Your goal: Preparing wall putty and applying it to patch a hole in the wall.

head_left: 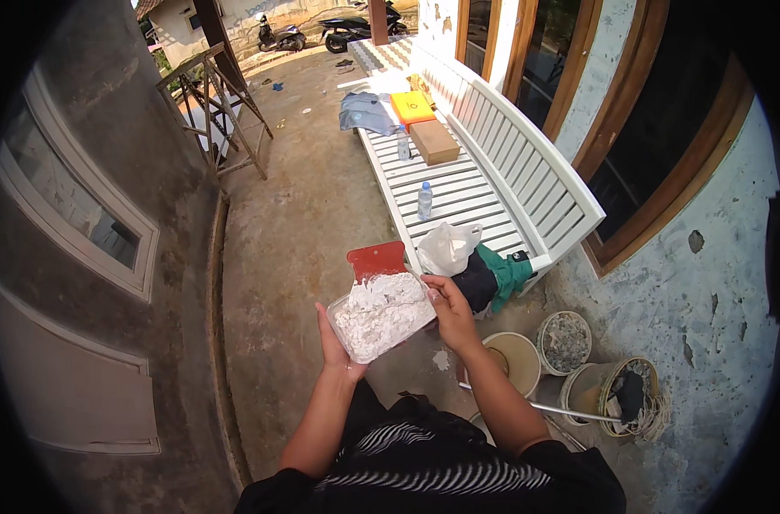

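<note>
A shallow rectangular plastic tub (426,322) is held up in front of my body, tilted a little. White, lumpy plaster-like powder (375,322) fills it. Out of its far end sticks a flat red plastic scraper (376,259), its lower edge coated in white. My left hand (335,344) cups the tub's left side and underside, fingers mostly hidden beneath. On the right, my right hand (449,307) grips the tub's far right corner, thumb and fingers bent round the rim.
A long white slatted bench (510,218) stands ahead on the right, carrying a white plastic bag (448,247), dark and green cloth, water bottles (425,200) and a cardboard box (434,142). Buckets (565,343) stand at lower right. A wooden trestle (214,111) stands far left.
</note>
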`<state>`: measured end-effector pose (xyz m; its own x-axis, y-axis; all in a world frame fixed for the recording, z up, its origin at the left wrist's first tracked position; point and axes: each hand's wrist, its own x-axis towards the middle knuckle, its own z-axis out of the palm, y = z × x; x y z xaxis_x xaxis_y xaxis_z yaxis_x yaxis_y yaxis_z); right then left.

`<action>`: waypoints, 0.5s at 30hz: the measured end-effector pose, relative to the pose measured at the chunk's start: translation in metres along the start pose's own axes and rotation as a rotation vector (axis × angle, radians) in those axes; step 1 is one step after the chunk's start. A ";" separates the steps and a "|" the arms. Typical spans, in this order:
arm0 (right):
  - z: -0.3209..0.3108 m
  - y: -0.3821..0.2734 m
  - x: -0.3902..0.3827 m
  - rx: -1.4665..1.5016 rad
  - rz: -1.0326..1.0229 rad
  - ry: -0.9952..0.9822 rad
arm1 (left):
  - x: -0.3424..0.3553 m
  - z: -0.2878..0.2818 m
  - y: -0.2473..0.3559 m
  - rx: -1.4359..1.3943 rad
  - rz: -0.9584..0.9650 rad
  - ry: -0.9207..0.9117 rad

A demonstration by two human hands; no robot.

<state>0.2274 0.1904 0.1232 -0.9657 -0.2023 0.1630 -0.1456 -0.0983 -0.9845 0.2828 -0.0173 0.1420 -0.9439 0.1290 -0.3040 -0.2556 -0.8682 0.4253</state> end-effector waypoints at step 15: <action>0.080 0.065 0.229 0.093 0.320 0.460 | 0.282 -0.042 0.177 0.254 -0.252 -0.018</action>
<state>0.0138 0.0602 0.1017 -0.9558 0.2076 -0.2081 0.1689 -0.1916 -0.9668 -0.0197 -0.1542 0.0957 -0.8477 0.3342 -0.4121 -0.5223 -0.6618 0.5377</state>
